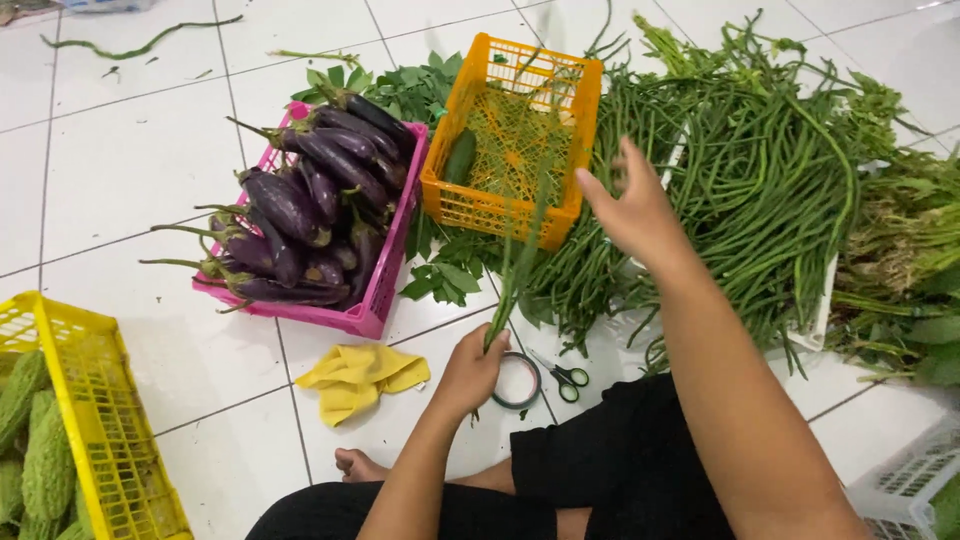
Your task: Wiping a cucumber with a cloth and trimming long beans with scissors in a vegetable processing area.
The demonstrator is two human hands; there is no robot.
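We judged the loose bunch of long beans (522, 255) clenched in our left hand (473, 370) could slip apart, since our right hand (632, 210) hovered open, grasping nothing.

A pink crate (375, 300) is filled with purple eggplants (300, 215). A yellow cloth (358, 378), tape roll (519, 381) and green-handled scissors (565, 375) are laid on the white tiled floor (130, 170). Bitter gourds (35, 455) are kept in a yellow crate (105, 420).

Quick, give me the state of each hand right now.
Left hand: closed around a bunch of long beans, held upright.
Right hand: open, fingers spread, holding nothing, raised over the long bean pile.
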